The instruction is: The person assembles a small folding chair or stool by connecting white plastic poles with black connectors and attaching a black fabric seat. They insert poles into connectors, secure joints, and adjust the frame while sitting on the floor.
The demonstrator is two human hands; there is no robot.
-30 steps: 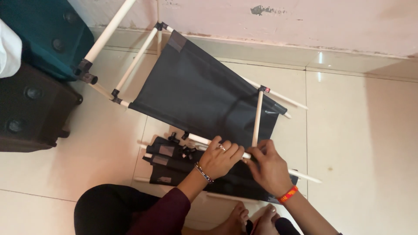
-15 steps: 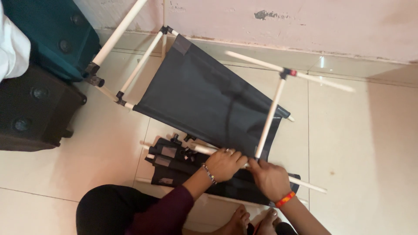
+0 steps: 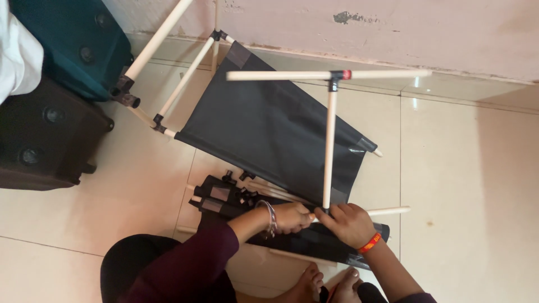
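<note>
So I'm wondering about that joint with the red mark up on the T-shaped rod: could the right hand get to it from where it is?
Probably yes: the right hand grips the upright rod's base, with bare rod up to the connector.

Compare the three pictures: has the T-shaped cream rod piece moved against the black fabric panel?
Yes. The T-shaped rod piece has swung up from lying along the black fabric panel's right edge; its crossbar now reaches toward the wall, its foot between both hands.
</note>
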